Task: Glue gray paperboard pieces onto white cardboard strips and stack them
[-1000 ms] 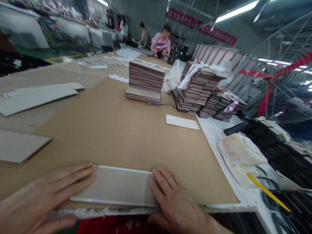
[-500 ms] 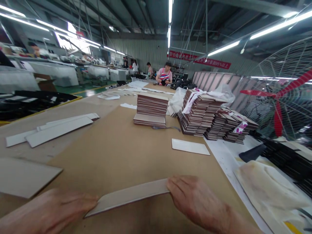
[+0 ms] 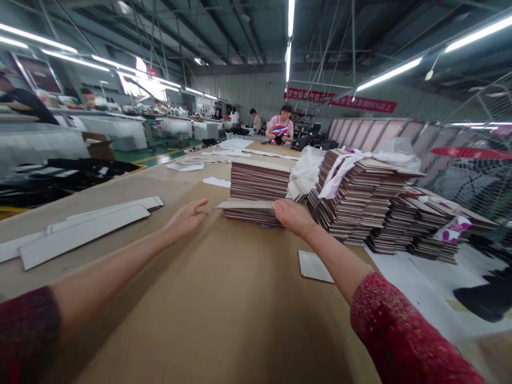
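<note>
My right hand (image 3: 294, 216) grips the right end of a flat beige board strip (image 3: 248, 205), holding it at the front of a stack of similar boards (image 3: 260, 181). The strip lies over the lower front pile of that stack, its left end sticking out a little. To the left of the stack, my left hand (image 3: 188, 217) is raised over the table with thumb and fingers apart, holding nothing. Partly behind my right forearm, a single pale board (image 3: 316, 265) lies on the brown table covering (image 3: 200, 298).
Tall bundles of boards (image 3: 352, 197) tied with white strips stand to the right. Loose long pale boards (image 3: 86, 229) lie at the left. A large fan (image 3: 472, 153) is at the right edge. Across the table's far end stands a person in a striped apron (image 3: 280, 128).
Both hands have moved forward from the near edge to the stack. The left hand has let go of the board strip; the right hand has carried it to the stack's front.
</note>
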`<state>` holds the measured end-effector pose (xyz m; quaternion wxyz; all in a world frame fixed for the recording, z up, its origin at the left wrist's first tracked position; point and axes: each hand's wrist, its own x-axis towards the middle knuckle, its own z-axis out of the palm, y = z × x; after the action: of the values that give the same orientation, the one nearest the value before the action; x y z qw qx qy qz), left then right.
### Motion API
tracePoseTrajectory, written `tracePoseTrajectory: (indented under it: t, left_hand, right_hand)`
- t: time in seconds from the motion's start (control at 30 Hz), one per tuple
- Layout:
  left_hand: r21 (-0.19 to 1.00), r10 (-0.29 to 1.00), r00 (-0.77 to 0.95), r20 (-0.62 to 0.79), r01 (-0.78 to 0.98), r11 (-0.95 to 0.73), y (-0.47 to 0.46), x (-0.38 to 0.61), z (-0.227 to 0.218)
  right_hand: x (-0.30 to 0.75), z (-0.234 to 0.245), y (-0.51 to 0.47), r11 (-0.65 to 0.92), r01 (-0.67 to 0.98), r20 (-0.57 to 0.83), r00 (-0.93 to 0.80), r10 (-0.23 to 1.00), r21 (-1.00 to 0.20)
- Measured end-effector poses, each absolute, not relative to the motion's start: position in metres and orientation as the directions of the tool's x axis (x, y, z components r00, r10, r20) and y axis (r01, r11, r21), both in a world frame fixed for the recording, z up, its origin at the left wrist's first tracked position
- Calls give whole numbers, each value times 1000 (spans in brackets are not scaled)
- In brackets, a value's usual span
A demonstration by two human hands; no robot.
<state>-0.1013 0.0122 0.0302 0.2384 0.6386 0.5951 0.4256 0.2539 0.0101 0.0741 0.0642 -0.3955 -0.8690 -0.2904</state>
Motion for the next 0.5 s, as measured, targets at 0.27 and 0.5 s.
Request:
tracePoseTrajectory:
  t: [0.27, 0.5]
  left_hand:
    - [851, 969, 117, 216, 465, -245, 55, -90, -6]
    - [818, 955, 156, 253, 492, -297, 71, -82, 5]
  right_hand:
    - [272, 37, 29, 502, 731, 249, -650, 718, 463]
    - [255, 44, 31, 475, 779, 225, -590, 775, 409]
